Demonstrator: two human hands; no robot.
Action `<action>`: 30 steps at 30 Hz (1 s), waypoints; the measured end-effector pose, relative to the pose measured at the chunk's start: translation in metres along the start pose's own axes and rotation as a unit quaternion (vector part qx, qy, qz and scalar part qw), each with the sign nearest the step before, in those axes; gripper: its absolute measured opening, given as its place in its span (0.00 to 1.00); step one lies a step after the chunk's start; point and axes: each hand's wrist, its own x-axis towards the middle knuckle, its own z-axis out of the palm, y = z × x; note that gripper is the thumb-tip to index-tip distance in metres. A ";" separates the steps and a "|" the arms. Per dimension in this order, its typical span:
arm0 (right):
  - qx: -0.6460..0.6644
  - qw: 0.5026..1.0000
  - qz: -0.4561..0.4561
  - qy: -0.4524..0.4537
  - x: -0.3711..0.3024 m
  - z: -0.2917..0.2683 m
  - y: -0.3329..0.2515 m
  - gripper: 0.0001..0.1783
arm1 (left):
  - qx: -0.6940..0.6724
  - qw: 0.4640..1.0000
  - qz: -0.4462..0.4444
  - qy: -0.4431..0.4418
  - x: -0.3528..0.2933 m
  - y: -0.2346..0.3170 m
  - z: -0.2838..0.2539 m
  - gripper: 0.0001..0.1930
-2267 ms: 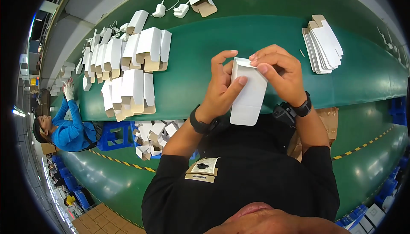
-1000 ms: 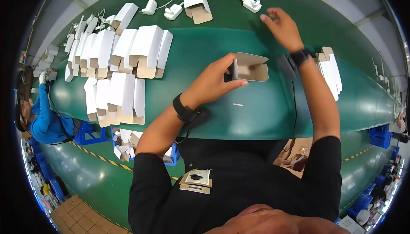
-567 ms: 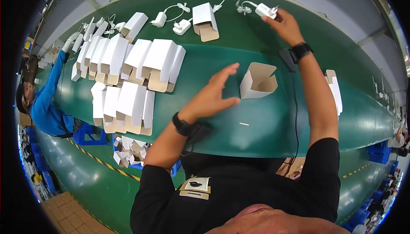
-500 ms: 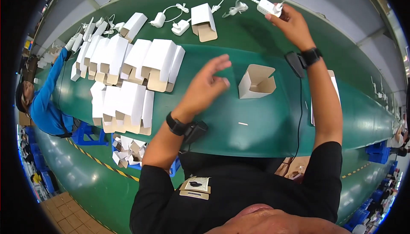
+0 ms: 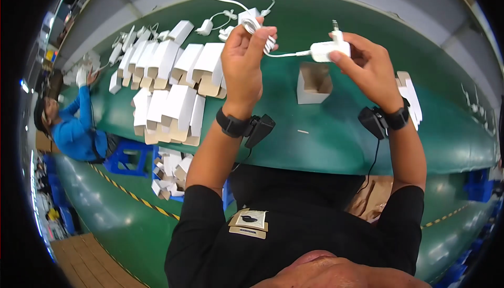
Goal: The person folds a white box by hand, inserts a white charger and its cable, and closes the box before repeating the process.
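Head view: open-topped white box (image 5: 311, 98) stands on green tabletop (image 5: 283, 149). Just beyond, held aloft: right hand (image 5: 370, 68) grasps white power adapter (image 5: 322, 53), prongs (image 5: 335, 26) pointing outward; left hand (image 5: 243, 59) grasps its bundled cable (image 5: 250, 25). Farther back, another white adapter (image 5: 205, 28) lies flat.

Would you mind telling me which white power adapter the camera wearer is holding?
The power adapter in the right hand, its cable bunched in the left hand; the two nearest adapters to its left lie on the green surface.
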 end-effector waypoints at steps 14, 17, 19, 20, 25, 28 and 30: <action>0.040 0.987 -0.154 0.022 -0.021 0.013 0.000 0.25 | 0.319 0.932 0.047 -0.165 -0.022 0.022 0.036 0.15; 0.061 0.988 -0.138 0.006 -0.018 0.012 0.003 0.25 | 0.374 0.896 0.125 -0.201 -0.022 0.024 0.035 0.15; 0.080 0.989 -0.121 -0.004 -0.017 0.011 0.004 0.25 | 0.364 0.908 0.120 -0.170 -0.024 0.024 0.035 0.15; 0.081 0.989 -0.121 -0.005 -0.017 0.013 0.003 0.25 | 0.361 0.913 0.118 -0.153 -0.025 0.024 0.034 0.15; 0.077 0.986 -0.142 -0.030 -0.017 0.020 -0.001 0.24 | 0.344 0.908 0.147 -0.187 -0.021 0.015 0.030 0.15; 0.132 0.983 -0.121 -0.041 -0.015 0.020 0.006 0.26 | 0.377 0.892 0.108 -0.224 -0.018 0.021 0.025 0.17; 0.180 0.975 -0.128 -0.030 -0.014 0.022 0.008 0.28 | 0.378 0.887 0.116 -0.240 -0.018 0.020 0.025 0.18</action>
